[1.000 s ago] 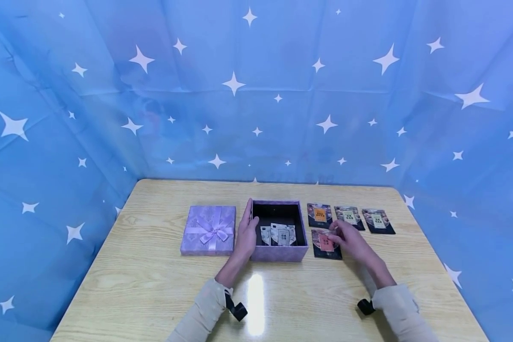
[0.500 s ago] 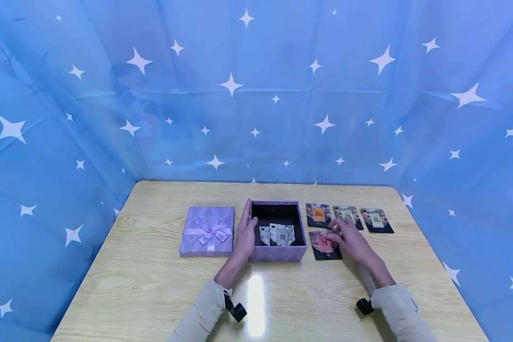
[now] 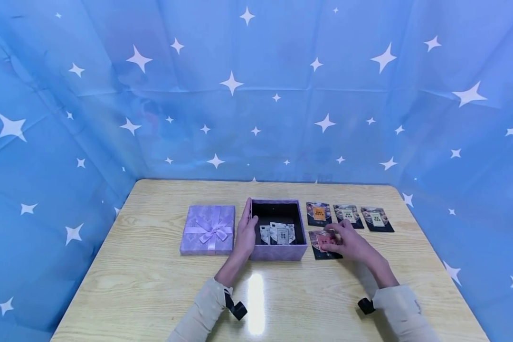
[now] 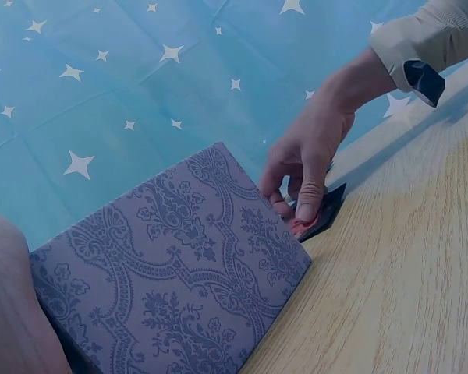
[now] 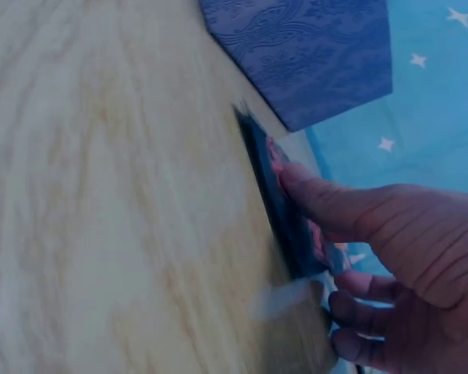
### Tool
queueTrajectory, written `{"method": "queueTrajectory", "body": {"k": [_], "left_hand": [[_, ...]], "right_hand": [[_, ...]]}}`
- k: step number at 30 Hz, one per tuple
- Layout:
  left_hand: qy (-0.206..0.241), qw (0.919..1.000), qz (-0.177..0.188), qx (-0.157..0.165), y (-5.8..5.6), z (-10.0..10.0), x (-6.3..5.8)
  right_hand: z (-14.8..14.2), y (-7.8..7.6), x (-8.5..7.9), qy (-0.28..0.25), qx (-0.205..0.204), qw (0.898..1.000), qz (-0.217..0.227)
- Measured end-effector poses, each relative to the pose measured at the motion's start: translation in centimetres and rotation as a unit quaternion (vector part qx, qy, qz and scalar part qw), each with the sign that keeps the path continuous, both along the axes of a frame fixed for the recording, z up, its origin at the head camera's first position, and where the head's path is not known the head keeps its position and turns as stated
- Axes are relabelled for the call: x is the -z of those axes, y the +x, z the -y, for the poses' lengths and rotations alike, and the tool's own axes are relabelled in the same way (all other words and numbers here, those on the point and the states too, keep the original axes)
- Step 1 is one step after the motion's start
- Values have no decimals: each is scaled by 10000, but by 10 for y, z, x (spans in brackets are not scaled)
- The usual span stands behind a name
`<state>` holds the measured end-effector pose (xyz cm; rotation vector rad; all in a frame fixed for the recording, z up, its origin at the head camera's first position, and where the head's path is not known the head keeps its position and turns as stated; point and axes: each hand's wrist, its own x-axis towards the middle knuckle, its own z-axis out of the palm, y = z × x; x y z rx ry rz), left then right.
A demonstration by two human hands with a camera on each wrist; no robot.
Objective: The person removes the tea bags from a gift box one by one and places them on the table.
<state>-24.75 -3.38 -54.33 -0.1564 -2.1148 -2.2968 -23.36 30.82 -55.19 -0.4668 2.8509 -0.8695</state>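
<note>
An uncovered purple patterned gift box (image 3: pixel 279 253) stands mid-table in the head view, its inside black. Several grey-white packets (image 3: pixel 283 233) lean inside it. My left hand (image 3: pixel 245 233) holds the box's left wall, fingers along the outside and thumb over the rim. To the right of the box, a dark packet with a red label (image 3: pixel 320 241) lies on the table. My right hand (image 3: pixel 351 241) pinches this packet between thumb and fingers; the right wrist view shows the thumb (image 5: pixel 316 191) on its printed face. Part of the packet is hidden under the hand.
Left of the box lies its purple lid (image 3: pixel 196 242) with a ribbon bow. Behind the right hand, a dark orange-labelled packet (image 3: pixel 319 214) and two green-labelled packets (image 3: pixel 377 220) form a row. A starry blue curtain (image 3: pixel 256 109) surrounds the wooden table (image 3: pixel 145 280).
The right hand's thumb and fingers have shifted slightly over the red-labelled packet, covering more of its right side. The left hand and box stay in place.
</note>
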Motion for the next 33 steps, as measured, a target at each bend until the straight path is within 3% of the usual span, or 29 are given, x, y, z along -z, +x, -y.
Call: {"method": "queueTrajectory", "body": {"k": [4,9,13,16,19,22,26,30,33], "left_hand": [[19,10000,25,3,0,0,-1],[24,10000,65,56,1,0,-3],[-13,9999,83,74,2,0,-4],[48,9999,92,64,3,0,-4],[56,9999,107,52,3,0,-3],[-33,9999,150,36,2,1,-2],[-131,9997,182,13,2,1,-1],[-80,9999,117,16,1,2,-2],[-4,10000,90,27,1,3,-2]], "right_hand": [[0,2,2,-40,45,10000,-2],[1,4,-6,-144,238,9996,-30],[11,-1,-22,-581,283,9939,-891],[30,-7,-42,-978,-5,9813,-1655],[58,-11,-62,-1257,-417,9724,-1922],[88,-15,-76,-1388,-854,9706,-1773],[120,-22,-80,-1223,-1279,9766,-1219],[140,-33,-74,-685,-1610,9824,-650],[148,-40,-67,74,-1848,9807,-636]]}}
